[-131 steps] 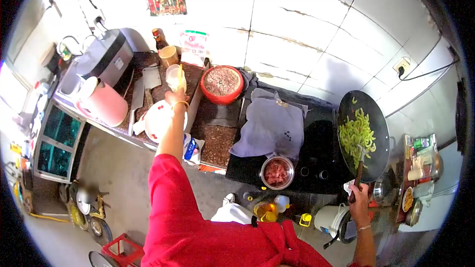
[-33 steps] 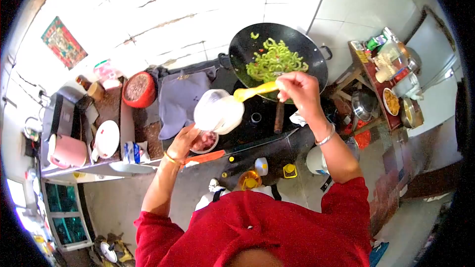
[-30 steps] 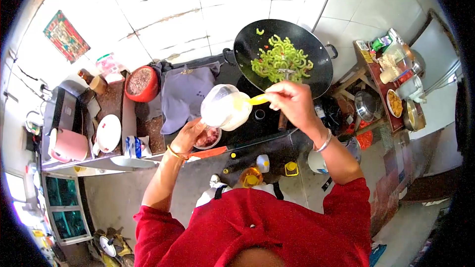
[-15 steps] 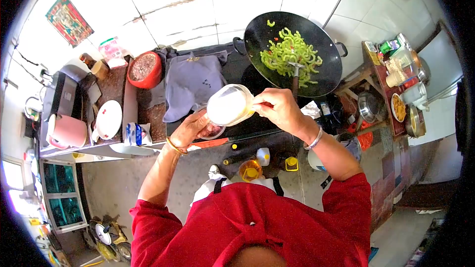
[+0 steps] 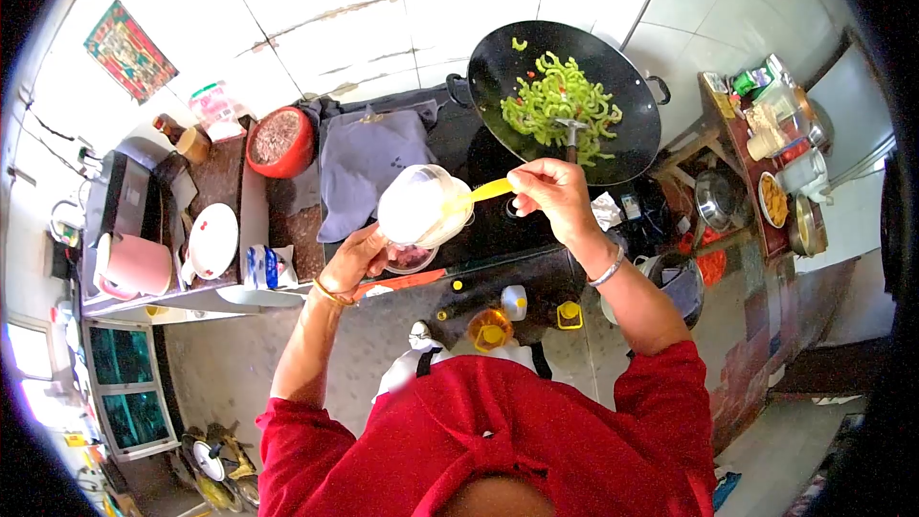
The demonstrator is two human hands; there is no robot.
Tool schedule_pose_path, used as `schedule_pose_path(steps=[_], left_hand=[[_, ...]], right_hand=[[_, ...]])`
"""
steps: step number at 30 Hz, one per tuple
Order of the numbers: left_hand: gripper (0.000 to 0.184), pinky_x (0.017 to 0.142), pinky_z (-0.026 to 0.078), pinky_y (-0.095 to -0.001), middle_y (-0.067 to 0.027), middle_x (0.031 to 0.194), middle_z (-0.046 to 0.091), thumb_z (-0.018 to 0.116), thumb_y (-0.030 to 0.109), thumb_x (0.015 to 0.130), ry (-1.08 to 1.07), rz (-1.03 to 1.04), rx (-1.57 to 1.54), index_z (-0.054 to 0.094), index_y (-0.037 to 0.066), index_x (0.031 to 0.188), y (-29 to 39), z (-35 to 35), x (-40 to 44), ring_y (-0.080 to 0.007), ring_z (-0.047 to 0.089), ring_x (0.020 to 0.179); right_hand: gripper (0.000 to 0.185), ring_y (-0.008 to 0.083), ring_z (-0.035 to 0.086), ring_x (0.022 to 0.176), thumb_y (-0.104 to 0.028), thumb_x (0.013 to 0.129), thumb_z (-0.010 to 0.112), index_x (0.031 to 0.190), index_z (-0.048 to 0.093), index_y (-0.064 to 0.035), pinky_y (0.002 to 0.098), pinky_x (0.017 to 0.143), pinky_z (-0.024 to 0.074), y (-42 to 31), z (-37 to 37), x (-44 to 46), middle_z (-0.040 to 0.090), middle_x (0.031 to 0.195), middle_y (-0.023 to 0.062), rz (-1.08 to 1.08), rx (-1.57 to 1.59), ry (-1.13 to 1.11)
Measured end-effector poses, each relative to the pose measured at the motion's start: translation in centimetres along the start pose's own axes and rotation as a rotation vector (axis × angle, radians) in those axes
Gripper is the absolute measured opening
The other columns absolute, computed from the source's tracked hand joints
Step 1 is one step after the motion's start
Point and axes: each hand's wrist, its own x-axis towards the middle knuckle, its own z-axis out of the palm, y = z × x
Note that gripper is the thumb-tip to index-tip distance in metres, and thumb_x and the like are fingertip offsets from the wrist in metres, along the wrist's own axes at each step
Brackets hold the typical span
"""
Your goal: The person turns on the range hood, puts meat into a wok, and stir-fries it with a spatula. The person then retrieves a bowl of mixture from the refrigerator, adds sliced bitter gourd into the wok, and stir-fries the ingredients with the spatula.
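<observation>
My left hand (image 5: 354, 260) holds a clear plastic tub (image 5: 417, 206) with white contents, tilted over the front of the stove. In my right hand (image 5: 557, 193) is a yellow spoon (image 5: 491, 190), pinched by its handle, its other end at the tub's rim. Behind my right hand, a black wok (image 5: 496, 74) holds sliced green vegetables (image 5: 552, 101) with a few red bits. A spatula (image 5: 571, 132) rests in the wok, its handle partly hidden by my right hand. Below the tub, a metal bowl of raw meat (image 5: 412, 258) is partly covered by my left hand.
A grey cloth (image 5: 371, 165) lies left of the wok, beside a red pot (image 5: 280, 142). Farther left are a white plate (image 5: 212, 241) and a pink container (image 5: 136, 265). Oil bottles (image 5: 490, 329) stand on the floor. At right, a side table holds a plate of yellow food (image 5: 773, 200).
My left hand has left the counter at left and brought the tub to the stove. My right hand let go of the spatula and took the yellow spoon, which has lately drawn back from the tub.
</observation>
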Motion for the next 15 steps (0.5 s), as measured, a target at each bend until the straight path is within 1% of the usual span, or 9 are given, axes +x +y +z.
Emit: schedule_pose_path(steps=[1,3,7,10,12,13,15], left_hand=[[0.033,0.044,0.025,-0.0176,0.0027,0.069,0.045,0.04,0.034,0.091,-0.003,0.003,0.003,0.052,0.004,0.086,-0.1,-0.1,0.0,-0.0043,0.032,0.051],[0.036,0.045,0.027,-0.0181,-0.0005,0.073,0.052,0.043,0.033,0.088,0.03,-0.034,-0.031,0.055,-0.001,0.091,-0.4,-0.3,-0.1,-0.006,0.036,0.052],[0.032,0.044,0.028,-0.0178,-0.0017,0.072,0.054,0.044,0.028,0.087,0.068,-0.013,-0.091,0.054,-0.002,0.09,-0.9,-0.5,-0.6,-0.0058,0.038,0.051],[0.031,0.043,0.029,-0.0176,-0.0013,0.071,0.054,0.045,0.029,0.087,0.093,-0.021,-0.104,0.054,-0.001,0.089,-1.5,-0.8,-0.8,-0.0059,0.04,0.05],[0.034,0.044,0.028,-0.0174,-0.0008,0.07,0.054,0.048,0.034,0.085,0.088,0.0,-0.094,0.054,0.001,0.086,-1.4,-0.6,-0.9,-0.006,0.04,0.05],[0.034,0.044,0.028,-0.0173,-0.0007,0.07,0.054,0.049,0.035,0.085,0.095,-0.012,-0.087,0.055,0.001,0.085,-1.6,-0.7,-0.8,-0.0058,0.04,0.05],[0.034,0.043,0.027,-0.0173,-0.0005,0.07,0.054,0.049,0.035,0.084,0.101,-0.028,-0.081,0.055,0.001,0.085,-1.9,-0.6,-0.7,-0.0057,0.039,0.05]], right_hand=[[0.018,0.0096,0.057,0.05,-0.011,0.077,0.063,0.084,0.059,0.0049,0.0195,0.044,0.0491,0.0,-0.3,0.0,0.059,0.066,0.0075,-0.015,-0.005,0.018],[0.018,0.0098,0.057,0.051,-0.012,0.077,0.063,0.084,0.059,0.0046,0.0197,0.044,0.0494,-0.7,-0.8,0.0,0.059,0.066,0.0074,-0.023,-0.002,0.061],[0.018,0.0102,0.058,0.052,-0.013,0.076,0.064,0.083,0.059,0.0035,0.0205,0.045,0.0502,-2.2,-2.9,0.7,0.059,0.066,0.0069,-0.081,0.027,0.187],[0.02,0.0108,0.057,0.05,-0.015,0.074,0.066,0.08,0.059,0.0032,0.0205,0.046,0.05,-3.4,-5.2,2.2,0.059,0.066,0.0074,-0.158,0.062,0.314],[0.018,0.0099,0.056,0.053,-0.015,0.076,0.065,0.082,0.059,0.0009,0.0222,0.048,0.0492,-4.0,-7.3,4.0,0.058,0.066,0.0048,-0.198,0.042,0.392],[0.018,0.0098,0.056,0.053,-0.014,0.076,0.065,0.081,0.059,0.0019,0.0216,0.047,0.0489,-4.1,-8.2,5.0,0.058,0.066,0.0054,-0.289,0.012,0.441],[0.015,0.0095,0.055,0.051,-0.01,0.076,0.063,0.079,0.058,0.0037,0.0206,0.045,0.048,-3.6,-10.2,7.0,0.058,0.066,0.006,-0.395,-0.075,0.581]])
